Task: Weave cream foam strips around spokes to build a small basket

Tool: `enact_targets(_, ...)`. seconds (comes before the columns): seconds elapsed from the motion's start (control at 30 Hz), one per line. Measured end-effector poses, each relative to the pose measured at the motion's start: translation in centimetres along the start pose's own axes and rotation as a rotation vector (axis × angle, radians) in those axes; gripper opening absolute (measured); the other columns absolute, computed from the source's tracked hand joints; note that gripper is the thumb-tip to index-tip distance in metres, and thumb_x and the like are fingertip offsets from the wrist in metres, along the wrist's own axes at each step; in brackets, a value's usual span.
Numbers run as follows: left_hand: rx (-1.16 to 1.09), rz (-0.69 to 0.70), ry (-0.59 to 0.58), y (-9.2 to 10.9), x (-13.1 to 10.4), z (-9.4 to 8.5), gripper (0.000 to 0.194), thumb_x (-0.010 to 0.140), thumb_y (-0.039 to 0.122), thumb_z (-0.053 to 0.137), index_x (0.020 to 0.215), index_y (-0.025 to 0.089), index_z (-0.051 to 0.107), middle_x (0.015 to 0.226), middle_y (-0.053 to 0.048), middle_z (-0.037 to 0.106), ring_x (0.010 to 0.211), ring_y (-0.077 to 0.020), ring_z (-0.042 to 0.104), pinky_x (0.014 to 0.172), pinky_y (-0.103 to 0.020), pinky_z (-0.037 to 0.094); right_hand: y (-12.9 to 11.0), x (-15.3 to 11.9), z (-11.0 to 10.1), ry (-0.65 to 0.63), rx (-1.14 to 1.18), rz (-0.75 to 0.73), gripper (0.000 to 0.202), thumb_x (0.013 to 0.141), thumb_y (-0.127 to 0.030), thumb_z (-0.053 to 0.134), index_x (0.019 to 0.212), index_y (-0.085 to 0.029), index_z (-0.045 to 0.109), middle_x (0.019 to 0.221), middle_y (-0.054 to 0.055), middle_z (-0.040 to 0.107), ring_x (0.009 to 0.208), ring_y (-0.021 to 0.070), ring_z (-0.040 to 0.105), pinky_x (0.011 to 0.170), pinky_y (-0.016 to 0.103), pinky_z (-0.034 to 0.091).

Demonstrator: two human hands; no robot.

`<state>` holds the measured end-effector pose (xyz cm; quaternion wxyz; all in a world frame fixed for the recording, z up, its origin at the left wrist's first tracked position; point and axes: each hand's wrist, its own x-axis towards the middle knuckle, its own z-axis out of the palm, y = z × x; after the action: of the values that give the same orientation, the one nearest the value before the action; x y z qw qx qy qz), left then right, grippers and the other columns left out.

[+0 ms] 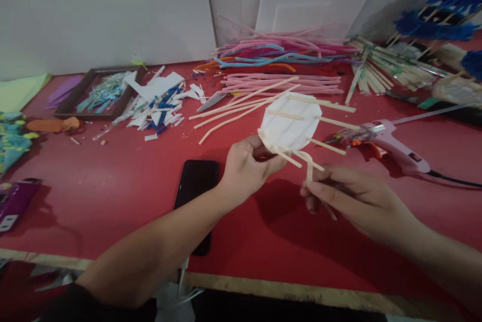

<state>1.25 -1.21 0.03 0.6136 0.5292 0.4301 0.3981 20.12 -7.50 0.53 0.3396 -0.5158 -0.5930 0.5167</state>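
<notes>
My left hand is closed on the lower left edge of a white octagonal piece, held tilted above the red table. Several thin wooden sticks stand out from around its edge. A cream pipe cleaner lies along the piece's lower edge and bends down between the sticks. Its free length is pinched between the thumb and fingers of my right hand, and its tail hangs below them. The underside of the white piece is hidden.
A pink hot glue gun lies at the right, its cord running off. Loose cream pipe cleaners and pink ones lie behind. A black phone is beside my left forearm. White and blue scraps and a brown frame sit at the left.
</notes>
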Motion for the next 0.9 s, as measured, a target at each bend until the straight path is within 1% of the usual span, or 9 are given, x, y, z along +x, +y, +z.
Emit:
enact_targets(0.17, -0.072, -0.038, -0.104, -0.3, 0.0, 0.2, 0.036, 0.063, 0.028, 0.088, 0.094, 0.014, 0.076, 0.100, -0.011, 0.081, 0.098, -0.0265, 0.076, 0.085, -0.032, 0.060, -0.4, 0.7, -0.3, 0.000, -0.029, 0.012, 0.049, 0.081, -0.070, 0.065, 0.071, -0.022, 0.066, 0.061, 0.000, 0.057, 0.051, 0.0096, 0.048, 0.045, 0.024, 0.037)
enact_targets(0.3, -0.057, 0.019, -0.083, -0.6, 0.1, 0.2, 0.036, 0.065, 0.029, 0.086, 0.095, 0.013, 0.076, 0.105, -0.013, 0.081, 0.102, -0.0284, 0.076, 0.088, -0.035, 0.061, 0.7, 0.5, -0.3, 0.031, 0.242, 0.151, 0.045, 0.076, -0.066, 0.073, 0.087, -0.023, 0.069, 0.058, -0.005, 0.052, 0.041, 0.0056, 0.035, 0.037, 0.021, 0.027)
enact_targets(0.33, -0.044, 0.040, -0.080, -0.7, 0.1, 0.2, 0.036, 0.066, 0.029, 0.085, 0.096, 0.013, 0.076, 0.105, -0.013, 0.081, 0.102, -0.0283, 0.076, 0.088, -0.035, 0.061, 1.0, 0.5, -0.3, 0.032, 0.309, 0.179, 0.046, 0.074, -0.065, 0.076, 0.090, -0.023, 0.069, 0.058, -0.005, 0.054, 0.040, 0.0054, 0.035, 0.036, 0.021, 0.026)
enact_targets(0.4, -0.009, 0.077, -0.092, -0.6, 0.1, 0.2, 0.035, 0.067, 0.029, 0.085, 0.097, 0.014, 0.076, 0.104, -0.012, 0.081, 0.100, -0.0277, 0.076, 0.088, -0.036, 0.061, 1.1, 0.4, -0.3, 0.011, 0.380, 0.199, 0.045, 0.071, -0.064, 0.078, 0.086, -0.023, 0.068, 0.059, -0.004, 0.057, 0.038, 0.0063, 0.039, 0.033, 0.021, 0.024)
enact_targets(0.5, 0.031, 0.131, -0.107, -0.5, 0.0, 0.3, 0.030, 0.070, 0.029, 0.084, 0.095, 0.014, 0.076, 0.102, -0.011, 0.081, 0.098, -0.0260, 0.077, 0.089, -0.034, 0.061, 0.7, 0.5, -0.3, -0.043, 0.391, 0.229, 0.043, 0.071, -0.063, 0.079, 0.079, -0.022, 0.067, 0.054, -0.004, 0.052, 0.039, 0.0072, 0.040, 0.032, 0.021, 0.023)
enact_targets(0.6, 0.057, 0.137, -0.099, -0.6, -0.1, 0.3, 0.029, 0.071, 0.027, 0.082, 0.096, 0.014, 0.076, 0.104, -0.011, 0.081, 0.099, -0.0263, 0.077, 0.090, -0.034, 0.060, 0.4, 0.8, -0.4, -0.016, 0.446, 0.276, 0.045, 0.063, -0.060, 0.085, 0.072, -0.021, 0.066, 0.056, -0.004, 0.052, 0.041, 0.0034, 0.031, 0.036, 0.019, 0.021)
enact_targets(0.7, 0.077, 0.086, -0.103, -0.8, -0.1, 0.4, 0.031, 0.071, 0.028, 0.082, 0.098, 0.014, 0.075, 0.105, -0.012, 0.081, 0.101, -0.0283, 0.076, 0.087, -0.034, 0.061, 0.5, 1.1, -0.3, -0.012, 0.503, 0.372, 0.050, 0.053, -0.061, 0.089, 0.066, -0.021, 0.062, 0.052, -0.005, 0.049, 0.041, 0.0025, 0.025, 0.036, 0.018, 0.014)
enact_targets(0.8, 0.070, 0.064, -0.170, -1.1, 0.0, 0.3, 0.030, 0.073, 0.029, 0.080, 0.098, 0.014, 0.074, 0.105, -0.013, 0.081, 0.099, -0.0292, 0.076, 0.085, -0.035, 0.061, 0.5, 1.2, -0.2, -0.031, 0.476, 0.442, 0.053, 0.048, -0.063, 0.090, 0.065, -0.021, 0.062, 0.048, -0.007, 0.041, 0.042, 0.0041, 0.025, 0.036, 0.018, 0.011)
enact_targets(0.9, 0.115, 0.079, -0.244, -1.1, 0.2, 0.2, 0.028, 0.075, 0.027, 0.076, 0.098, 0.012, 0.073, 0.103, -0.014, 0.080, 0.094, -0.0280, 0.077, 0.083, -0.035, 0.060, 0.3, 1.3, 0.0, -0.003, 0.453, 0.472, 0.055, 0.044, -0.063, 0.091, 0.069, -0.022, 0.064, 0.050, -0.009, 0.038, 0.043, 0.0032, 0.023, 0.037, 0.017, 0.010)
